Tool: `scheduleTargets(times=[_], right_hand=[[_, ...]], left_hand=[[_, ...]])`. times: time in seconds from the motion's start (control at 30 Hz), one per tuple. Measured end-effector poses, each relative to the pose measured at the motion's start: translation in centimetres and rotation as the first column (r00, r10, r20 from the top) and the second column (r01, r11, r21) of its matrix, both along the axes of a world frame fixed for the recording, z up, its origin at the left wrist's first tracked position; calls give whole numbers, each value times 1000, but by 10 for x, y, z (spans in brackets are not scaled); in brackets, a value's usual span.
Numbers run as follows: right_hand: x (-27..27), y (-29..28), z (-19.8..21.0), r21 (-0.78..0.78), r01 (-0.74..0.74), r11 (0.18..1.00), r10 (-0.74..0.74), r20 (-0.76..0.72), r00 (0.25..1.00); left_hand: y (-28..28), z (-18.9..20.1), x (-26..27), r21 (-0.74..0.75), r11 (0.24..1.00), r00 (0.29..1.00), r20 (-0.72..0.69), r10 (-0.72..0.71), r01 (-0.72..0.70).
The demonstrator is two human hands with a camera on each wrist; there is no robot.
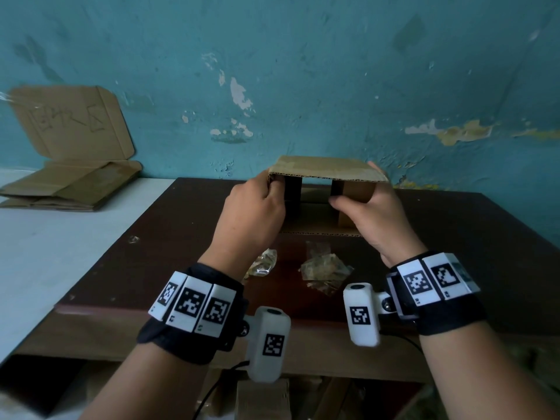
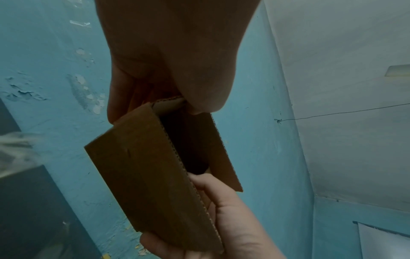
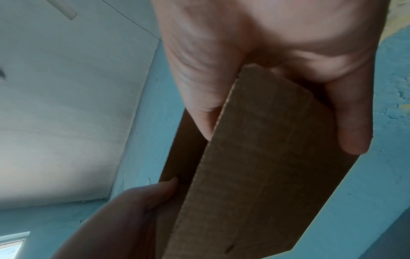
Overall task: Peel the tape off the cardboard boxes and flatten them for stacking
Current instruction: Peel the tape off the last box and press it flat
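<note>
Cardboard box (image 1: 327, 169) held above dark table (image 1: 454, 237), far centre | left hand (image 1: 257, 213) grips left end | right hand (image 1: 372, 219) grips right end | flattened boxes (image 1: 72, 183) far left, scrawled marking unreadable | tape scraps (image 1: 324, 271) near.

Black fabric bands wrap both my wrists (image 1: 194, 325), each ringed with white tiles printed with black square codes. A white rounded camera block (image 1: 268, 344), also coded, juts from each band on a bracket; thin black cables trail below. Forearms bare.
</note>
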State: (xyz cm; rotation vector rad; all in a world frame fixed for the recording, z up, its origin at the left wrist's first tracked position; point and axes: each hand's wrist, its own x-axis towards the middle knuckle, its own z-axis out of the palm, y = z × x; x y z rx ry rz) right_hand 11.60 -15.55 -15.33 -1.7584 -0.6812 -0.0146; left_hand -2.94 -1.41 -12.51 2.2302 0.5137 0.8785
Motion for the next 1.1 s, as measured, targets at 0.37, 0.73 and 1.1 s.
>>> scheduleTargets(times=[0.37, 0.73, 1.1], right_hand=[[-3, -4, 5, -7, -48, 999, 48, -44, 998], [-11, -15, 17, 27, -190, 981, 192, -156, 969], [-21, -11, 19, 133, -236, 963, 260, -215, 941]], left_hand=[[1, -1, -1, -21, 1000, 1000, 9, -4, 4], [7, 0, -3, -85, 996, 1000, -23, -2, 0], [13, -1, -1, -119, 992, 999, -22, 25, -27]])
